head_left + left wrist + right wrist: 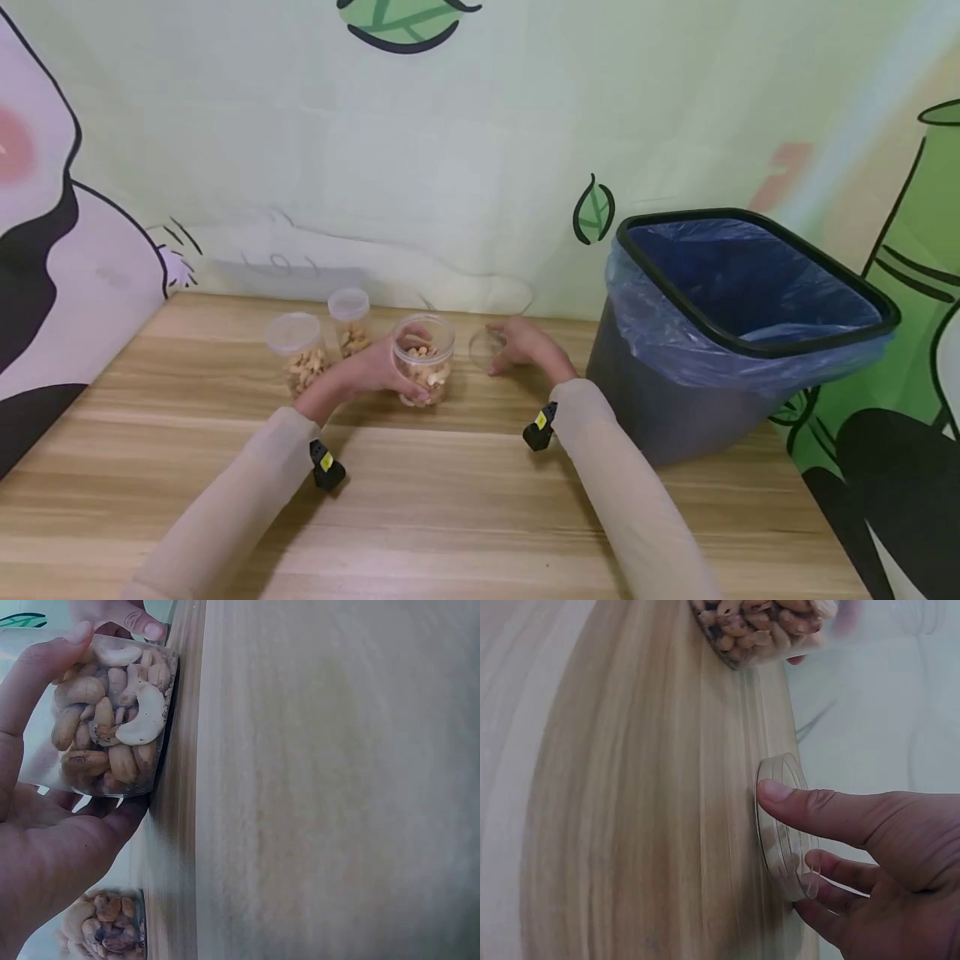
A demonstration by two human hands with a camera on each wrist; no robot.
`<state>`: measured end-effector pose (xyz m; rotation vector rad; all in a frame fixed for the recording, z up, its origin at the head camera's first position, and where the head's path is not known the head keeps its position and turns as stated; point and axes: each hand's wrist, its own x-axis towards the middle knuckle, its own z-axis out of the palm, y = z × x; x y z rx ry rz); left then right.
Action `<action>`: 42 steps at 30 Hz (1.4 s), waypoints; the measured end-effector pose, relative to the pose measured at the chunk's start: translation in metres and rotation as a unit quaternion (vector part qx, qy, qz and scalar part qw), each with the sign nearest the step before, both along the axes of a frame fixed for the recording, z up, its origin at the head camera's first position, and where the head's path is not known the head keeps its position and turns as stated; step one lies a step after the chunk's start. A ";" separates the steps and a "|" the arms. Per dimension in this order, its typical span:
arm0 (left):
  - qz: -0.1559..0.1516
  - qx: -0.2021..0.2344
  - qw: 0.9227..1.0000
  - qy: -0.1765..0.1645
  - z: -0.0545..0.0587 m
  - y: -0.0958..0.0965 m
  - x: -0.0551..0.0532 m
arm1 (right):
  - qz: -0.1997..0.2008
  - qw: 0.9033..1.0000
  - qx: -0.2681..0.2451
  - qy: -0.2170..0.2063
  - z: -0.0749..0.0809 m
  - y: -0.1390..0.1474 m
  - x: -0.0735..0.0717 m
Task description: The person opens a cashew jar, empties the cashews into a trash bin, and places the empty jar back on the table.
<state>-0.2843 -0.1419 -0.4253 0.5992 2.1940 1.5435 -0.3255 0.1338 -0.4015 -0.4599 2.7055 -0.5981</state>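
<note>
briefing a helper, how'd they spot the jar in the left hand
Left of the grey bin with blue plastic liner, past the round clear lid, is a clear cylindrical jar of nuts. It's open; both neighbouring clear jars are capped.

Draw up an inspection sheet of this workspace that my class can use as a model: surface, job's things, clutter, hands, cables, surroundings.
Surface: wood-grain table.
Job's things: open jar holding cashews; clear lid off, beside it.
Clutter: front lidded jar and rear lidded jar, left of the open jar; bin with blue liner, at right.
Hands: left hand grips the open jar; right hand grips the lid.
Cables: nothing seen.
Surroundings: wall printed with cartoon leaves.
</note>
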 end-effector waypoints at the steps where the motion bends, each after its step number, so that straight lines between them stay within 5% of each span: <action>1: 0.002 -0.002 1.000 -0.005 -0.001 0.000 0.000 | 0.005 1.000 0.001 0.000 -0.002 0.000 0.000; 8: -0.002 -0.004 1.000 -0.022 -0.012 -0.001 0.005 | 0.022 0.998 -0.058 -0.004 -0.015 0.002 0.007; 12: 0.002 -0.005 1.000 -0.018 -0.014 -0.001 0.007 | 0.024 0.995 -0.088 0.042 -0.006 0.003 0.025; 20: 0.008 -0.005 1.000 -0.007 -0.009 -0.002 0.004 | 0.020 0.985 -0.115 0.129 0.062 0.015 0.092; 28: 0.007 -0.007 1.000 0.005 -0.009 -0.002 0.002 | 0.066 0.958 -0.142 0.240 0.127 0.054 0.158; 34: 0.003 0.000 1.000 0.007 -0.009 0.000 0.001 | 0.068 0.936 -0.161 0.306 0.153 0.090 0.196; 42: 0.003 0.000 1.000 0.011 -0.003 0.003 -0.002 | -0.061 0.914 -0.210 0.343 0.162 0.144 0.234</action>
